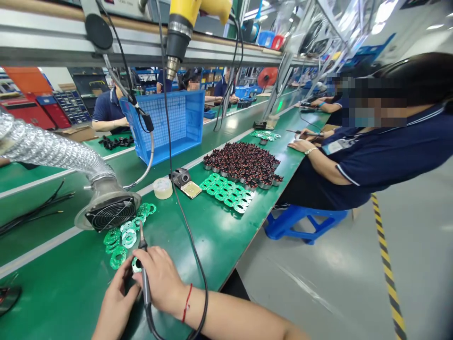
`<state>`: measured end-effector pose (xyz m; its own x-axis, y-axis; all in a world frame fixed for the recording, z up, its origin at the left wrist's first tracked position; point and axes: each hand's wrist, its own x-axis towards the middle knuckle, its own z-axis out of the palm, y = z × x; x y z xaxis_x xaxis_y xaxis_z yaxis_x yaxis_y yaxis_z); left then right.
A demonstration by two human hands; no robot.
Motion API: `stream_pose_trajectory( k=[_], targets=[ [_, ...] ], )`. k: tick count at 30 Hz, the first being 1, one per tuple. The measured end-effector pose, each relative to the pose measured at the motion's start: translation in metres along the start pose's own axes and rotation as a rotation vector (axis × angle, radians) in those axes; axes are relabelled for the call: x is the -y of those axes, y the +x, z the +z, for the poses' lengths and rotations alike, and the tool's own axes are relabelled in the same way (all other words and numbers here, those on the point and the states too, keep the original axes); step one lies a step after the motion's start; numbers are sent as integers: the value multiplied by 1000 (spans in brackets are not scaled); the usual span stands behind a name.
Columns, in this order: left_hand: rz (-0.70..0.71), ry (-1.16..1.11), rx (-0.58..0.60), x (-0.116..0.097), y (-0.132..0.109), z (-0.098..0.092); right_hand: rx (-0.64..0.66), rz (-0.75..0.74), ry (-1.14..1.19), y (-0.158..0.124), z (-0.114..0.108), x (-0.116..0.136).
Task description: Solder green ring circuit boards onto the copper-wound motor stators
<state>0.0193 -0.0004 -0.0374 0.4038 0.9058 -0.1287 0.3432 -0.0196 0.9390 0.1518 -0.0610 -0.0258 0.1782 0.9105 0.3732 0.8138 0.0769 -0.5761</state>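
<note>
A soldering iron (146, 285) lies along my right hand (163, 278), which is closed around it, its metal tip pointing up and away. My left hand (115, 300) is closed on the near side of a small round part with a ring-shaped circuit board (136, 265) and a dark centre. My right fingers touch or come very close to that part; its lower side is hidden. Just beyond lie loose green ring-shaped circuit boards (118, 257) and a few paler ones (129, 238), below the round mouth of a fume extractor (113, 215).
Past my hands sit a tape roll (163, 188), a soldering iron stand (187, 183), a panel of green boards (226, 191) and many copper-wound motor cores (244, 163). A blue crate (170, 125) stands behind. A heat gun (180, 38) hangs above. A co-worker (354, 151) sits at right.
</note>
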Motion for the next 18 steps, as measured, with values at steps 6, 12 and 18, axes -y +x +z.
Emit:
stream_pose_trajectory(
  k=[6,12,18],
  targets=[
    [-40,-83,98,3,13,-11,20,9,10,3,1,-2],
    [280,233,36,0,-1,4,-130,-14,146,3,-27,-14],
    [422,479,37,-7,1,7,-76,-57,-131,61,-74,-47]
  ],
)
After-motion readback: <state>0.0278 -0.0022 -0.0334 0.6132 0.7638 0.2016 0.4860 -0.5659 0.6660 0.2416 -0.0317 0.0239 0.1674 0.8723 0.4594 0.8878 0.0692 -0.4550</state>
